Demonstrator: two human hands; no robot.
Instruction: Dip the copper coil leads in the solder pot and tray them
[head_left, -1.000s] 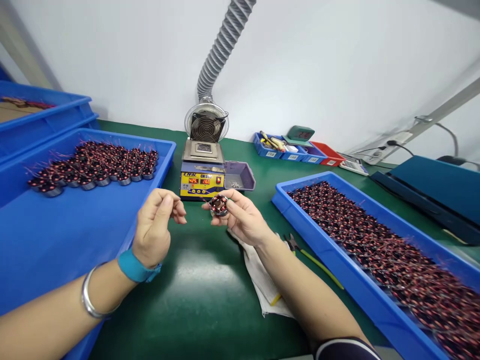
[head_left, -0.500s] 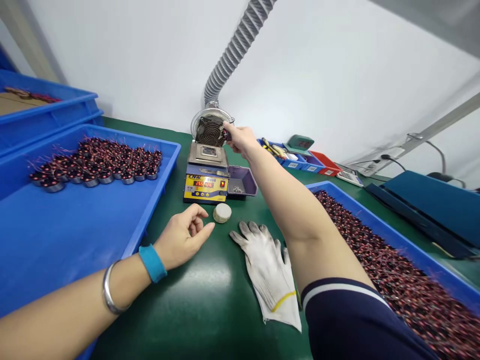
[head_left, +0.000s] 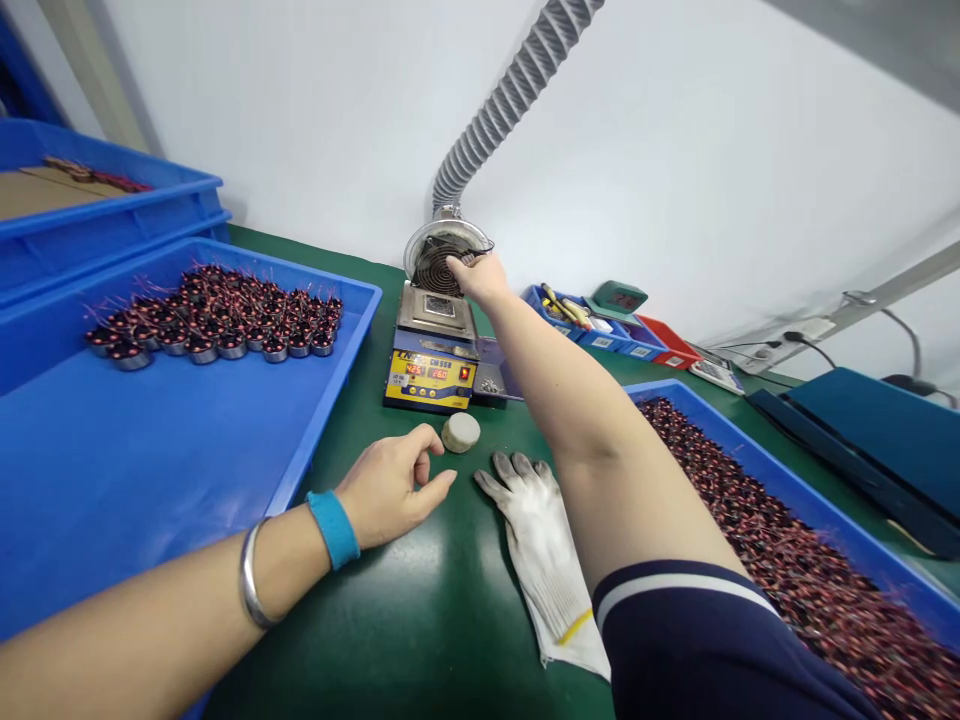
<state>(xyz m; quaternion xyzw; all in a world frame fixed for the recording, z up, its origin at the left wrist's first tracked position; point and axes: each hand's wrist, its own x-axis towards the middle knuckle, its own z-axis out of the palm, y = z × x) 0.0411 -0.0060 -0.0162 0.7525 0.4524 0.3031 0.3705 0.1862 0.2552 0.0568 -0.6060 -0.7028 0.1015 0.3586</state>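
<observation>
My right hand (head_left: 480, 278) reaches forward over the solder pot (head_left: 436, 308), in front of a round fan grille (head_left: 436, 270). Its fingers are pinched together, and what they hold is hidden behind them. On the pot's yellow front panel (head_left: 429, 378) red digits glow. My left hand (head_left: 394, 485) hovers above the green table, thumb and fingers apart and loosely curled, holding nothing. Just beyond its fingertips sits a round whitish block (head_left: 460, 431). A white work glove (head_left: 536, 530) with grey fingertips lies between my arms.
At left, a blue tray (head_left: 225, 430) holds round black components with red wires (head_left: 247, 320). Many similar parts fill the right tray (head_left: 675, 388). A purple bin (head_left: 504, 365) with small bits stands beside the pot. Blue tool bins (head_left: 600, 335) and a grey duct (head_left: 517, 95) are behind.
The view has shifted, so the bench appears a little farther right. My right hand stays at the fan, and the dark reddish piece glimpsed by its fingertips is hidden now. The left hand remains loosely open.
</observation>
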